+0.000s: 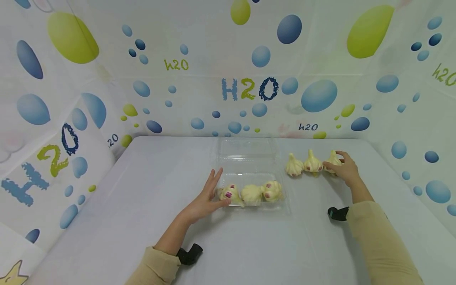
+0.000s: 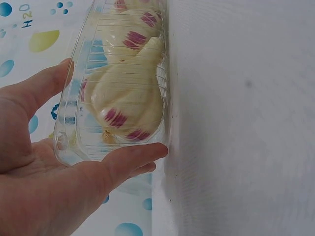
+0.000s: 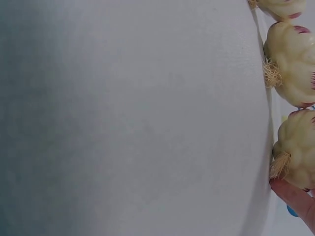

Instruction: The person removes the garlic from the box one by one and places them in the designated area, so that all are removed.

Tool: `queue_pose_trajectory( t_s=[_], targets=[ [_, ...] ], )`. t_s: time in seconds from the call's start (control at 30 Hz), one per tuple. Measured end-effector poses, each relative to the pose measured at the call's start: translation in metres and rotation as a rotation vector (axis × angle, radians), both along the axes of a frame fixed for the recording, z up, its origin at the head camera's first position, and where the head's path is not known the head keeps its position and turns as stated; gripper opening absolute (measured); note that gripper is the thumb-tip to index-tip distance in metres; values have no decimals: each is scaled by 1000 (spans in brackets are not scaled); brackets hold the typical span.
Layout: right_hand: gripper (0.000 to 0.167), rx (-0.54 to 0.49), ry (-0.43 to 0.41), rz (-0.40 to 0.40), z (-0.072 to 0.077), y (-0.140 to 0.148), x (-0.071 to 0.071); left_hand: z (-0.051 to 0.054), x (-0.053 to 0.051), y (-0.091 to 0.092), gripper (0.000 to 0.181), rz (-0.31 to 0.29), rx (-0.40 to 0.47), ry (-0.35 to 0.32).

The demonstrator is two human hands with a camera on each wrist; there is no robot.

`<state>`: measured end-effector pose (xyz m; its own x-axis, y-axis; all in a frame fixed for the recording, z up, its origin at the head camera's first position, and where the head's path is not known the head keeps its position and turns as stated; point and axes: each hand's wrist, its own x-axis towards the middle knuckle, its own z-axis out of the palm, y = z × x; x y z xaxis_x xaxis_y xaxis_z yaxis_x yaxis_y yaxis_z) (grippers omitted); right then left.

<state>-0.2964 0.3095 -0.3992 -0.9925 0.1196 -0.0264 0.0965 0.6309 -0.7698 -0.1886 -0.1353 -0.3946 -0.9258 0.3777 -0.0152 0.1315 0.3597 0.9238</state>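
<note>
There's apparently room to pass between right sleeve (image 1: 379, 237) and clear container (image 1: 251, 205), loose garlic bulbs (image 1: 312, 164) blocking behind

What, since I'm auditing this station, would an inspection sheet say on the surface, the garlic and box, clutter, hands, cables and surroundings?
Surface: white table.
Box: clear, lid open at the back, three bulbs inside.
Row: three more bulbs to the box's right, stems up.
Clutter: nothing seen.
Left hand: touches the box's left end.
Right hand: holds the rightmost bulb.
Wrists: black device at the left, another at the right.
Cables: nothing seen.
Surroundings: cloth printed with spots and "H2O".
</note>
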Motion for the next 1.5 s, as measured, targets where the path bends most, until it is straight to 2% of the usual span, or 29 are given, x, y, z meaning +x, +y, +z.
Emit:
queue_pose_trajectory(
  t_s=[0.43, 0.5, 0.57, 0.87, 0.93, 1.13, 1.2, 1.3, 1.5],
  targets=[
    [88, 3, -31, 22, 6, 6, 5, 2, 0, 3, 89, 9, 4, -8],
    [89, -8, -20, 22, 5, 7, 6, 2, 0, 4, 89, 11, 7, -9],
    [90, -15, -4, 24, 6, 9, 6, 8, 3, 5, 89, 12, 11, -16],
    [94, -56, 30, 30, 16, 13, 4, 4, 0, 6, 89, 13, 12, -15],
    [97, -58, 33, 3, 10, 19, -2, 5, 0, 7, 89, 11, 13, -11],
    [100, -40, 81, -89, -34, 54, -41, 6, -1, 9, 90, 13, 14, 3],
    [99, -40, 96, -93, -43, 62, -48, 6, -1, 10, 90, 15, 11, -1],
    [98, -52, 108, -94, -50, 67, -54, 5, -3, 11, 91, 18, 12, -11],
    [96, -36, 119, -96, -52, 66, -58, 6, -3, 12, 92, 26, 22, -20]
  ],
)
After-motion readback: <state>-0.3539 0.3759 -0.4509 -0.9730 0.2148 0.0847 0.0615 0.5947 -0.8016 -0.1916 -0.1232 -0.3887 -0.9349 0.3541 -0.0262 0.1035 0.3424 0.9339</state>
